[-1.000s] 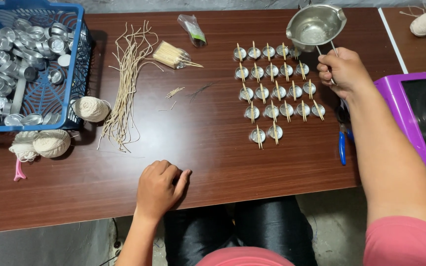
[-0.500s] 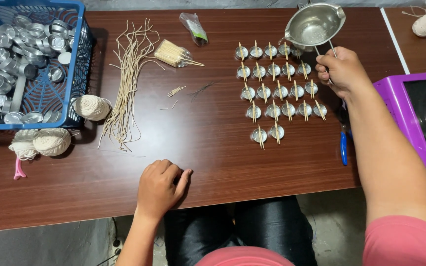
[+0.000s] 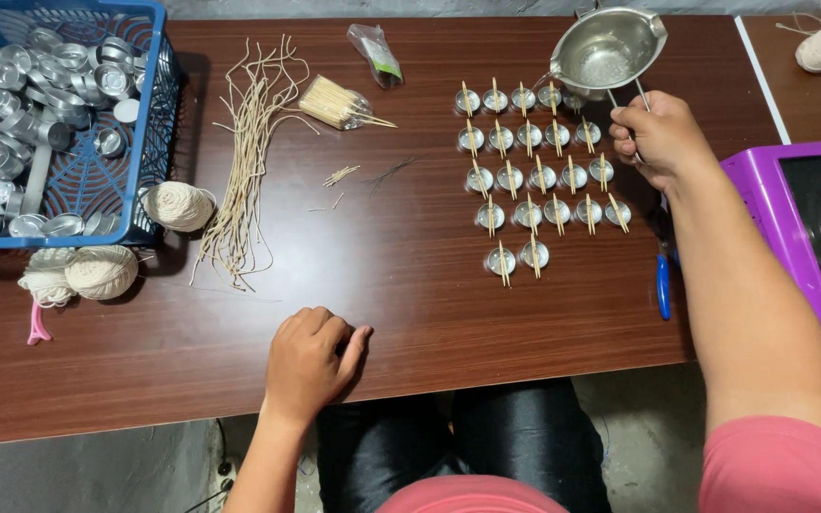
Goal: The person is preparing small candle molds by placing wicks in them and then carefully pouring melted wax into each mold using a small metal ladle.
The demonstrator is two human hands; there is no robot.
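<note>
Pouring pot (image 3: 608, 49) — steel, tilted above the far right corner of the cup rows, held by its wire handle; right hand (image 3: 659, 136) fingers clenched round it. Brown table (image 3: 410, 275) beneath. Left hand (image 3: 308, 363) loosely curled, empty, resting near the front edge. Small metal cups (image 3: 536, 166) with sticks laid across — in rows.

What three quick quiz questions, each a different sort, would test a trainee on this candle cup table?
1. True or false: the right hand holds the metal pouring pot by its handle.
2. Where does the left hand rest? A) in the blue basket B) on the table C) on the yarn ball
3. Fill in: across each small metal cup lies a wooden ____.

Key: 1 true; 2 B; 3 stick.
</note>
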